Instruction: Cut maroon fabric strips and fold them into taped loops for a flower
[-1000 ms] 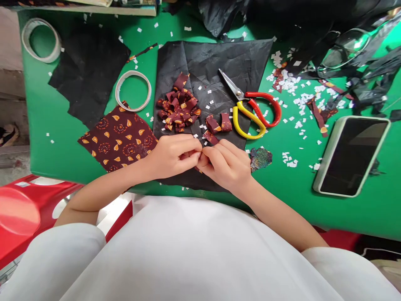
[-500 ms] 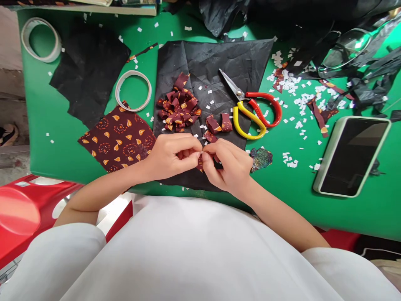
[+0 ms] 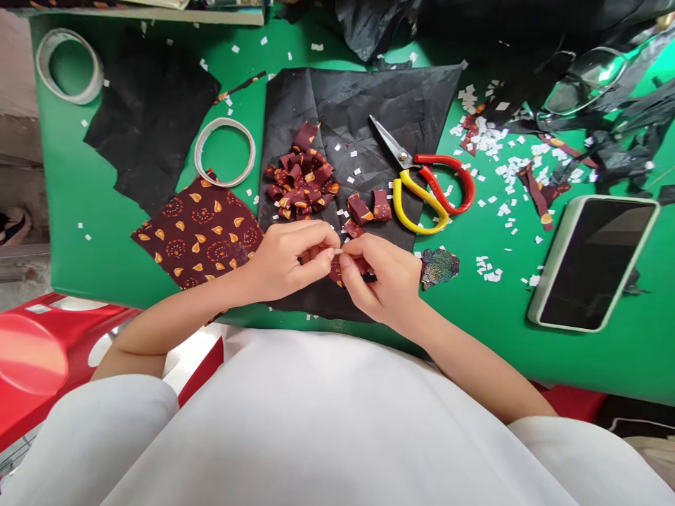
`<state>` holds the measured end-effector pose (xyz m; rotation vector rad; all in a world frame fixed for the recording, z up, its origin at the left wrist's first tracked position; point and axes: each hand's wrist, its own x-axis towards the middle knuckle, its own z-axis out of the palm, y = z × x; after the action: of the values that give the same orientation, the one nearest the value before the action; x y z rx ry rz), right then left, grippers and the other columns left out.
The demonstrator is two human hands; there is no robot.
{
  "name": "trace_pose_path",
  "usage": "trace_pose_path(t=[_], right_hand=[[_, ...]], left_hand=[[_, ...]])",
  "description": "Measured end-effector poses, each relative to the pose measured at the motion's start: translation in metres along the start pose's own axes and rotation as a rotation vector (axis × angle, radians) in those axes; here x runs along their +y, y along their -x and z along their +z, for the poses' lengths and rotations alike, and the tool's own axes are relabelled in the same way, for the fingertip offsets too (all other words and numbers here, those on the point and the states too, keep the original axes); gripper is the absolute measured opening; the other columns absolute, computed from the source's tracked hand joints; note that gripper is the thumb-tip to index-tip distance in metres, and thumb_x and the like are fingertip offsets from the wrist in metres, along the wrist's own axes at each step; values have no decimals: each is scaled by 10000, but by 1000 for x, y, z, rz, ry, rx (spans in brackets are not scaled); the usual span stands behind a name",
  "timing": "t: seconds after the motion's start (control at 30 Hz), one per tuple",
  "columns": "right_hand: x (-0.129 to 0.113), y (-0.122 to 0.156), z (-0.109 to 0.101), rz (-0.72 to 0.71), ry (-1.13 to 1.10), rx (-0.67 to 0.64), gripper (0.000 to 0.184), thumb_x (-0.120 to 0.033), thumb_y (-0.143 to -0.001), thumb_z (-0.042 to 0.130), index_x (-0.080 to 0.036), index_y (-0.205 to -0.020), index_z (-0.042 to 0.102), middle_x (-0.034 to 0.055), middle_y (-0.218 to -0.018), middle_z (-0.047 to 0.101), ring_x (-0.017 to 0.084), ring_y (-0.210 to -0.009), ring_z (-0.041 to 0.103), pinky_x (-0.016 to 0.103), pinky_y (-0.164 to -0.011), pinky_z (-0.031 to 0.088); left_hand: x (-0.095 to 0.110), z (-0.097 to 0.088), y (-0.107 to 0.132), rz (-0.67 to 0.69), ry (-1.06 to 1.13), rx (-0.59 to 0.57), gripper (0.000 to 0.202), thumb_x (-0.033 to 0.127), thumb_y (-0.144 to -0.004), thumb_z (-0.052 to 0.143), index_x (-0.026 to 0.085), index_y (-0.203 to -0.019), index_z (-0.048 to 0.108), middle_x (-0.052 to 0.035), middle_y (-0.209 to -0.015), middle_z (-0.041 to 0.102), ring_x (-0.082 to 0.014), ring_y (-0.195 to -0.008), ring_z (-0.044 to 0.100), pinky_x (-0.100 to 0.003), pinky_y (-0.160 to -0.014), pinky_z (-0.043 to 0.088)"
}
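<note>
1 phone (image 3: 595, 263) — pale-cased, red seat (image 3: 29, 358)

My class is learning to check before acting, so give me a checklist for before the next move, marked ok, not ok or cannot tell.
1. Small pale piece between left hand and right hand: ok.
2. Scissors apart from both hands: ok, lying just beyond the right one.
3. Folded maroon pieces near the fingertips: ok.
4. Black sheet free of white bits: not ok, several lie on it.
5. Ruffled cluster fixed underneath: cannot tell, underside hidden.
</note>
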<state>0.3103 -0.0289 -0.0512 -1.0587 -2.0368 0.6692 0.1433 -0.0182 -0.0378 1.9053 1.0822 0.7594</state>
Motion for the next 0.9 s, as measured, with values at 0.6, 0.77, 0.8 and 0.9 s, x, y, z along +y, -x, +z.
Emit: trace_pose_path(t=[0.6,0.77,0.8,0.9], right_hand=[[-1,-1,-2,69,-22,10,139,-66,-793,500,-172,-703,496,-46,-554,495,47,-460,401,191,-474,344],[-1,0,-1,36,11,29,145,-71,-788,503,-178,-691,492,-50,-546,477,46,-449,381,192,-446,326],[0,0,-1,27,12,30,145,-70,-785,504,-178,-689,492,-48,-547,479,46,-450,382,191,-442,324],[0,0,-1,13,11,27,147,-64,-778,500,-177,-683,493,-44,-549,494,48,-454,392,189,-439,329]], left_hand=[[-8,2,4,372,-441,53,90,101,-851,433,136,-902,498,-33,-751,584,-112,-681,547,-212,-639,477],[-8,3,4,363,-489,18,85,124,-871,418,128,-882,502,-36,-736,583,-119,-669,544,-218,-631,476],[-9,4,4,366,-498,12,85,124,-870,420,125,-877,504,-38,-731,582,-121,-664,541,-221,-627,475],[-9,4,3,372,-513,-9,97,127,-872,412,121,-858,508,-39,-713,572,-124,-656,535,-222,-625,469]])
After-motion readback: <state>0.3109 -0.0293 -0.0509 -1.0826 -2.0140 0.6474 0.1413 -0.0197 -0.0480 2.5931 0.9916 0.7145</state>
